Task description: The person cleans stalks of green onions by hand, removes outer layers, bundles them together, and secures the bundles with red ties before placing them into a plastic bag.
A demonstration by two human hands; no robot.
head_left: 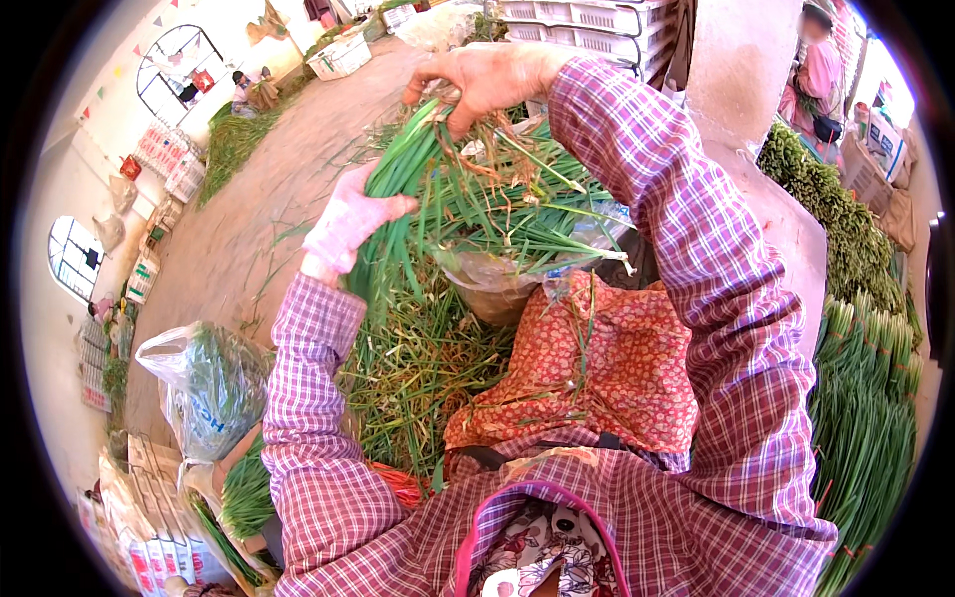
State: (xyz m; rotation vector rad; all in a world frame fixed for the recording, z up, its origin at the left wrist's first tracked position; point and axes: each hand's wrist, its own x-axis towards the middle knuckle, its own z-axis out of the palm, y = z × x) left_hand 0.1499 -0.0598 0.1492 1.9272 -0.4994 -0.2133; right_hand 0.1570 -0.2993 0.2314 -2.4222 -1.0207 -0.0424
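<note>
A bunch of long green chives [403,169] hangs between my hands, leaf ends down. My left hand [350,214], with something pale around it, is closed about the middle of the bunch, thumb across the front. Above it, my right hand [492,82] curls its fingers around the upper end, where brownish dry bits show. Just beyond, a loose heap of chives [527,204] with straw-coloured strands lies over a clear plastic bag [487,284]. Cut leaves and yellowed trimmings [428,358] cover the ground below my left hand.
A red flowered cloth [597,348] covers my lap. Tied chive bundles [860,428] stand at the right, beside a pale pillar [736,80]. White crates [587,20] are stacked ahead. A filled plastic bag [207,388] stands left. Other people [821,65] work farther off.
</note>
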